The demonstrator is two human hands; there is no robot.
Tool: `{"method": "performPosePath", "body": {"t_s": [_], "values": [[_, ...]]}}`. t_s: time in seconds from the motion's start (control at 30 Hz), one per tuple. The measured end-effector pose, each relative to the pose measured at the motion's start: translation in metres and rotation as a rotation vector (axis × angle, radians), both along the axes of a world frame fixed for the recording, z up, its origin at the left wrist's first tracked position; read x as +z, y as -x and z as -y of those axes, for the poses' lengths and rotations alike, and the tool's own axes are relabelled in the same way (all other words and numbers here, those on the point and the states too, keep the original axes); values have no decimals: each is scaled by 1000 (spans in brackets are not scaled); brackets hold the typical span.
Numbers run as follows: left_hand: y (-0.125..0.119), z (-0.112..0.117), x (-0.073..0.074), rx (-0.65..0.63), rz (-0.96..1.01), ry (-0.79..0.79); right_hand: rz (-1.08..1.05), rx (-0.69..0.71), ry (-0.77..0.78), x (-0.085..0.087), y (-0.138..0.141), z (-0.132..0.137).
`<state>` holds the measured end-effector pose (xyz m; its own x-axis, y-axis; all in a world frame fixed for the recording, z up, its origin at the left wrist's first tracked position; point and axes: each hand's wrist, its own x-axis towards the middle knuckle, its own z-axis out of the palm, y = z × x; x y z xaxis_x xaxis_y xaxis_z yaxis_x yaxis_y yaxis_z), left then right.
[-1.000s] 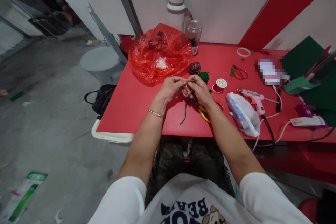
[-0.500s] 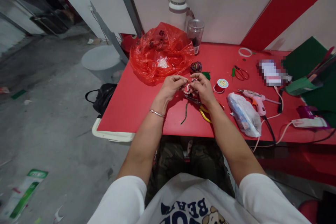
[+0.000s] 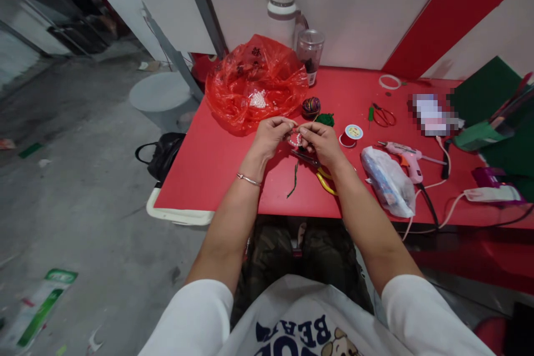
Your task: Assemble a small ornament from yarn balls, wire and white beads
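Observation:
Both my hands meet over the red table (image 3: 225, 178), pinching a small string of pearl-like beads (image 3: 295, 139) between them. My left hand (image 3: 272, 136) is closed, thumb and forefinger pressed on one end of it. Close beside it, my right hand (image 3: 319, 140) is closed on the other side. Fingers hide part of the beads. Under my right hand lie scissors with yellow handles (image 3: 326, 182). A short green cord (image 3: 294, 181) rests in front. Just beyond my hands sit a multicoloured yarn ball (image 3: 311, 107) and a green yarn ball (image 3: 324, 119).
A red plastic bag (image 3: 254, 86) with white beads (image 3: 257, 99) stands at the back left. To the right are a thread spool (image 3: 354, 132), a white plastic packet (image 3: 387, 183), a pink glue gun (image 3: 406, 158), red-handled pliers (image 3: 384, 115) and cables. A clear cup (image 3: 311, 55) stands behind.
My right hand has moved slightly left and down, and its fingers have drawn in against my left fingertips. More of the green yarn ball shows. The beads remain between my hands.

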<state>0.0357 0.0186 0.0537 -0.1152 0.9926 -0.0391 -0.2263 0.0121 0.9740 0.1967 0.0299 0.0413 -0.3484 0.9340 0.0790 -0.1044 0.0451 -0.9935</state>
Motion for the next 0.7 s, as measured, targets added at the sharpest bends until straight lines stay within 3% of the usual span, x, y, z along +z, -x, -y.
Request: {"method": "performPosePath", "body": {"t_s": [0.37, 0.57, 0.7], "values": [[-4, -5, -6, 68, 76, 4, -94, 7, 30, -11, 2, -4], [-1, -4, -8, 14, 211, -14, -188, -24, 111, -6, 1, -7], [-1, 0, -4, -89, 229, 1, -211, -8, 153, -4, 0, -9]]}}
